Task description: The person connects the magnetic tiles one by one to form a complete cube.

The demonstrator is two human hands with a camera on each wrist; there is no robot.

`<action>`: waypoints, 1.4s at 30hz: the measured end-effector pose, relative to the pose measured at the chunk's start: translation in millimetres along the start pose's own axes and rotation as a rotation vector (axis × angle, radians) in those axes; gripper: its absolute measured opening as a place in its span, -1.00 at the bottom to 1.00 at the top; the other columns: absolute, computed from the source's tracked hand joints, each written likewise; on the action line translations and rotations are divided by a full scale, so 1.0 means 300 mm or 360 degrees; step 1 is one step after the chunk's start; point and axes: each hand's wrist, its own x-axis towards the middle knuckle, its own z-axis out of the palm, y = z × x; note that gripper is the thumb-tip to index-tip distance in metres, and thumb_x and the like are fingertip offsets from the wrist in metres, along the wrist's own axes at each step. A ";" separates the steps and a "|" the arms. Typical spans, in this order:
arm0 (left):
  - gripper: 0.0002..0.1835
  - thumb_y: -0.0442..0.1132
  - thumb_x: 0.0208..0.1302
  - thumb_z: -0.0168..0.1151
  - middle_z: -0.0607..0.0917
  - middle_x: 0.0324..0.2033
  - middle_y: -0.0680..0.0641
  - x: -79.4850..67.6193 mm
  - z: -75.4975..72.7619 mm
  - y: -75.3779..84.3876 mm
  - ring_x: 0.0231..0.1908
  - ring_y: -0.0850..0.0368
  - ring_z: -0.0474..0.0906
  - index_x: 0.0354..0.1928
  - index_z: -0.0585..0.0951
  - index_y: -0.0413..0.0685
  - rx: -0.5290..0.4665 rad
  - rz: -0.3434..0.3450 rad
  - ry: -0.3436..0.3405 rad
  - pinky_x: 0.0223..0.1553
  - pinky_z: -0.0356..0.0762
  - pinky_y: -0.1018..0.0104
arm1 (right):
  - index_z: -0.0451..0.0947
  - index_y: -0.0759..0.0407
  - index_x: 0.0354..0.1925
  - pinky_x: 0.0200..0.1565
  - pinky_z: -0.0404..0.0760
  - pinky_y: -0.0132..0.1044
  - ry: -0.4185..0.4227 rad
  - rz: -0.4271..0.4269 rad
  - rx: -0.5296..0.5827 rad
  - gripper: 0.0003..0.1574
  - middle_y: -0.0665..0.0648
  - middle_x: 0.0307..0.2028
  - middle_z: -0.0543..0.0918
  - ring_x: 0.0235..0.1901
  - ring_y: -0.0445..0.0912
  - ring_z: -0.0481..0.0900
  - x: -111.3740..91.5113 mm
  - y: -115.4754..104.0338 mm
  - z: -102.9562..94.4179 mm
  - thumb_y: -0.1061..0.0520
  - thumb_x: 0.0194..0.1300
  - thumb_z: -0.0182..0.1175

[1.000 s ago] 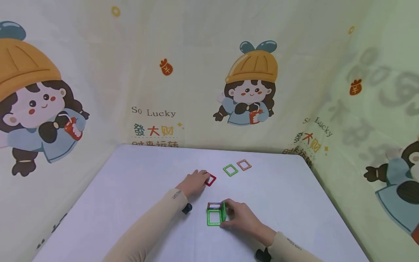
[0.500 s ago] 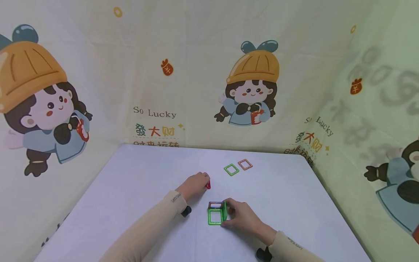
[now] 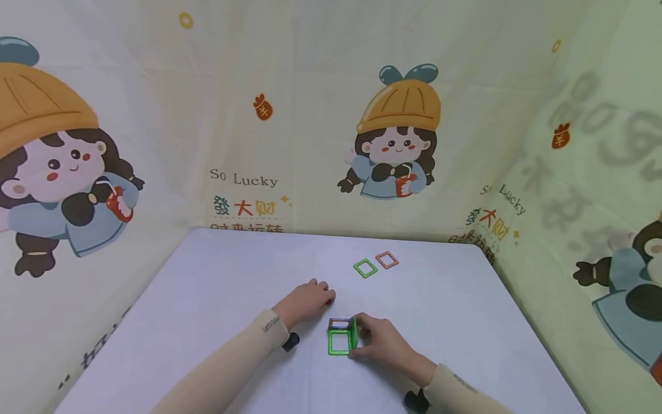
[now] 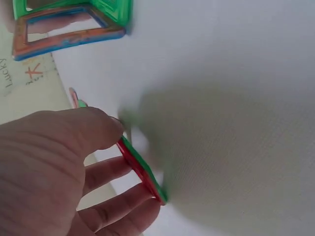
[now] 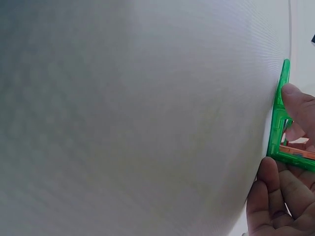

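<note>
Near the middle of the tabletop [image 3: 233, 270], a flat square [image 3: 339, 352] has a right upright [image 3: 354, 334] along its right edge and a rear upright [image 4: 74, 40] along its back edge. The fingers of the right hand [image 3: 385, 346] hold the right upright from the right. Behind the group and to its left, the fingers of the left hand [image 3: 305, 303] pinch a thin piece [image 4: 141, 169]. Farther back and right, a loose square [image 3: 360, 272] lies just left of another square [image 3: 381, 263]. Cloth [image 3: 310, 149] hangs behind the tabletop.

left hand [image 3: 304, 303] drawn nearer the joined squares [image 3: 339, 332], red square [image 4: 140, 170] brought along, mostly hidden in head view
</note>
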 end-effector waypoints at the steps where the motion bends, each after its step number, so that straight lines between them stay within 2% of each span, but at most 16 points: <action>1: -0.82 -0.15 0.48 0.26 0.64 -0.12 0.04 -0.006 -0.001 0.004 -0.22 0.13 0.41 0.05 0.64 0.20 -0.0013 -0.0009 -0.0003 -0.17 0.54 0.27 | 0.56 -0.07 0.13 -0.17 0.55 -0.30 -0.0004 -0.0001 -0.0001 -0.23 -0.19 -0.23 0.65 -0.25 -0.27 0.53 -0.001 -0.001 0.000 -0.11 -0.03 0.65; 8: -0.87 -0.17 0.48 0.24 0.68 -0.24 0.06 -0.055 -0.030 0.019 -0.27 0.16 0.50 -0.02 0.67 0.11 -0.0182 -0.0025 -0.0017 -0.11 0.59 0.24 | 0.57 -0.06 0.13 -0.17 0.55 -0.30 -0.0017 0.0003 -0.0012 -0.23 -0.19 -0.23 0.65 -0.25 -0.26 0.53 -0.013 -0.002 -0.003 -0.12 -0.03 0.65; 12: -0.85 -0.21 0.47 0.20 0.73 -0.22 0.05 -0.096 -0.065 0.031 -0.26 0.19 0.56 -0.03 0.68 0.05 -0.0421 -0.0067 -0.0091 -0.05 0.60 0.22 | 0.57 -0.05 0.15 -0.17 0.55 -0.30 -0.0020 -0.0003 -0.0007 -0.21 -0.19 -0.22 0.65 -0.24 -0.26 0.53 -0.018 0.002 -0.004 -0.12 -0.03 0.65; 16: -0.81 -0.25 0.43 0.20 0.72 -0.19 0.06 -0.134 -0.098 0.050 -0.27 0.19 0.52 0.01 0.69 0.01 -0.0703 -0.0152 -0.0222 -0.15 0.55 0.25 | 0.57 -0.05 0.14 -0.17 0.55 -0.29 -0.0013 -0.0020 -0.0008 -0.22 -0.19 -0.21 0.65 -0.23 -0.25 0.53 -0.025 0.008 -0.005 -0.12 -0.03 0.65; 20: -0.78 -0.26 0.42 0.21 0.67 -0.26 0.08 -0.158 -0.108 0.069 -0.35 0.20 0.50 0.04 0.68 -0.01 -0.0843 -0.0192 -0.0286 -0.28 0.49 0.30 | 0.57 -0.06 0.14 -0.16 0.55 -0.29 -0.0009 -0.0026 -0.0014 -0.22 -0.18 -0.22 0.65 -0.23 -0.25 0.53 -0.033 0.014 -0.007 -0.12 -0.03 0.65; 26: -0.79 -0.22 0.44 0.21 0.65 -0.36 0.10 -0.182 -0.097 0.088 -0.43 0.22 0.53 0.05 0.67 0.06 -0.1010 -0.0203 -0.0306 -0.28 0.48 0.29 | 0.57 -0.07 0.14 -0.12 0.59 -0.25 -0.0020 -0.0027 -0.0020 -0.22 -0.17 -0.18 0.68 -0.20 -0.23 0.56 -0.043 0.018 -0.009 -0.13 -0.03 0.65; 32: -0.80 -0.20 0.43 0.20 0.67 -0.25 0.09 -0.201 -0.084 0.105 -0.43 0.22 0.59 0.02 0.67 0.12 -0.1121 -0.0199 -0.0306 -0.25 0.51 0.27 | 0.57 -0.07 0.14 -0.11 0.59 -0.23 -0.0034 -0.0028 -0.0017 -0.22 -0.16 -0.17 0.68 -0.19 -0.23 0.56 -0.055 0.023 -0.008 -0.14 -0.02 0.65; 42: -0.81 -0.21 0.42 0.15 0.67 -0.18 0.06 -0.221 -0.071 0.119 -0.43 0.21 0.57 0.01 0.62 0.04 -0.1286 -0.0146 -0.0252 -0.28 0.48 0.26 | 0.57 -0.06 0.14 -0.10 0.60 -0.22 -0.0023 -0.0039 -0.0010 -0.21 -0.16 -0.16 0.69 -0.18 -0.23 0.58 -0.065 0.030 -0.011 -0.15 -0.03 0.65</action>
